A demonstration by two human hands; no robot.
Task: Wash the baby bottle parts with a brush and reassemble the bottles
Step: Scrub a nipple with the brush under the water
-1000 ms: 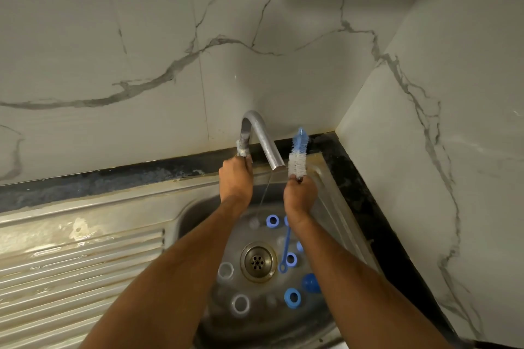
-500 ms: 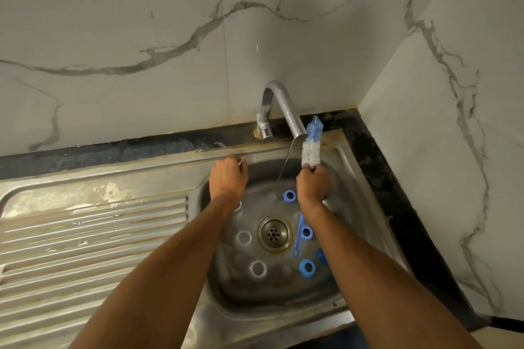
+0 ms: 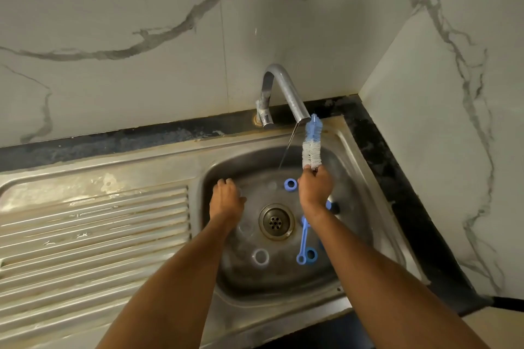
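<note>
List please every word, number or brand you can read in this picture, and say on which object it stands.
None can be read.
Tap: no lettering shows.
Bottle brush in the right hand: no lettering shows.
Blue rings in the sink: too small to tell.

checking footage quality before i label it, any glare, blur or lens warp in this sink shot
Head view: dim, warm light; soft sheen on the wet draining board and sink rim, nothing blown out. Wide-angle warp bows the counter edge and wall corner. The left hand is slightly smeared; the right hand, brush and tap are sharp enough. Clear rings in the basin are hard to make out.
</note>
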